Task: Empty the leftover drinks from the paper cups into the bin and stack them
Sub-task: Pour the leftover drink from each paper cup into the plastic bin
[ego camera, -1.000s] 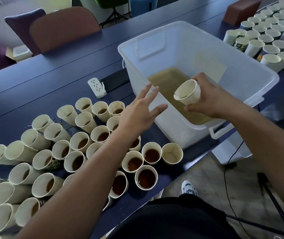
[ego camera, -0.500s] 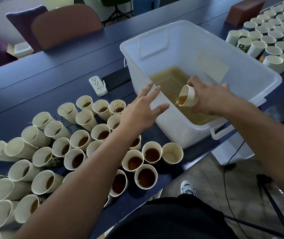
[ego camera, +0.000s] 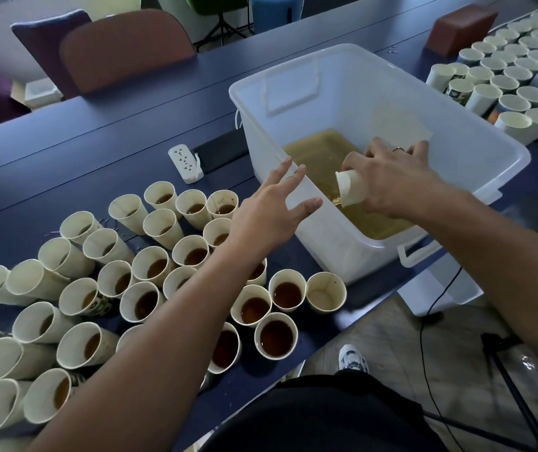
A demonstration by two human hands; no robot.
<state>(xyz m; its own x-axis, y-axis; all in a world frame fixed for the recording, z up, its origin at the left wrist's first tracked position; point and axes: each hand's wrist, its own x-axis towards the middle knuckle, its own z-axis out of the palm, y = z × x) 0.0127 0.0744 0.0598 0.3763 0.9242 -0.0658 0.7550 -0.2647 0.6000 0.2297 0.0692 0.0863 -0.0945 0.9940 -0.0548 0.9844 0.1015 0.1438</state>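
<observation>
My right hand (ego camera: 394, 177) grips a paper cup (ego camera: 350, 189) tipped mouth-down inside the clear plastic bin (ego camera: 476, 158), and a thin stream of brown drink runs from its rim into the brownish liquid (ego camera: 323, 151) pooled there. My left hand (ego camera: 270, 210) hovers with spread, straight fingers just above the bin's near-left rim, holding nothing. Below and left of it, several paper cups (ego camera: 275, 334) with brown drink stand packed on the dark blue table (ego camera: 130, 125). One cup (ego camera: 326, 291) at the table edge looks nearly empty.
Several empty white cups (ego camera: 502, 83) stand grouped at the far right beside a brown box (ego camera: 460, 27). A white power strip (ego camera: 186, 163) lies left of the bin. Chairs (ego camera: 124, 50) stand behind the table. A cable and tripod leg (ego camera: 505, 380) lie on the floor at right.
My right hand has rolled the cup from nearly upright to mouth-down over the bin, and drink now pours out. My left hand has stayed hovering by the rim.
</observation>
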